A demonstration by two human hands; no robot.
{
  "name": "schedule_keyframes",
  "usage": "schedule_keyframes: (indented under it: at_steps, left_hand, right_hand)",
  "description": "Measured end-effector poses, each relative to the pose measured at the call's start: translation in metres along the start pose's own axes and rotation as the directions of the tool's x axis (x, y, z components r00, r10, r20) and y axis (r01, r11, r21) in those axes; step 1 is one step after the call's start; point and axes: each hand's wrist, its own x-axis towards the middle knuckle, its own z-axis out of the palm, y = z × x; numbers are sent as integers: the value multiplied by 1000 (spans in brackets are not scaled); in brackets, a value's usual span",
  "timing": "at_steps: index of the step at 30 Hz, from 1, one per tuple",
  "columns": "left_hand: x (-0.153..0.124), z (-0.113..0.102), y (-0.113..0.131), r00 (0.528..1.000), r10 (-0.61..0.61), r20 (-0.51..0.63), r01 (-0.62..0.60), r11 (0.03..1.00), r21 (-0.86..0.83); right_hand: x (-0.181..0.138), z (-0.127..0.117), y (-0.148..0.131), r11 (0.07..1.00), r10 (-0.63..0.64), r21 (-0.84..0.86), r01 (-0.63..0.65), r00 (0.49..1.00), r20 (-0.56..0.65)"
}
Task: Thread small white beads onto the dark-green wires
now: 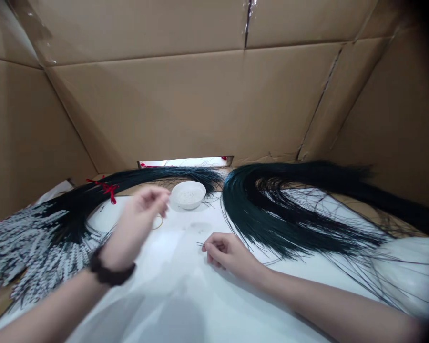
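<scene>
My right hand (223,250) rests low over the white tabletop (164,276), its thumb and forefinger pinched on a thin dark strand whose short ends (200,244) stick out to the left. Smeared by motion, my left hand (143,209) is raised beside a shallow white bowl (188,195), fingers drawn together; whether anything is between them I cannot make out. Small bits lie in the bowl. Right of the bowl curves a large bundle of dark green strands (257,214). A thin yellow ring (158,222) lies partly behind my left hand.
On the left, another dark bundle (71,209) has many white, bead-like ends (39,252) and a red tie (109,189). Cardboard walls (171,105) enclose the back and sides, with a low slot (186,162) at the rear. A translucent white bag-like object (411,271) sits at right.
</scene>
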Motion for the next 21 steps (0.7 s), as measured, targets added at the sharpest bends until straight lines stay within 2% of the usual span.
schedule_keyframes:
  at_steps: [4, 7, 14, 21]
  left_hand:
    - [-12, 34, -52, 974, -193, 117, 201, 978, -55]
    - [-18, 45, -74, 961, -229, 155, 244, 966, -89]
    - [-17, 42, -73, 934, -259, 245, 301, 941, -153]
    - [-11, 47, -79, 934, -231, 274, 288, 939, -188]
  right_hand:
    - [6, -2, 3, 997, 50, 64, -50, 999, 3]
    - [8, -3, 4, 995, 57, 85, -56, 998, -6]
    - [11, -3, 5, 991, 74, 111, -71, 997, -19]
    - [26, 0, 2, 977, 156, 159, -141, 984, -91]
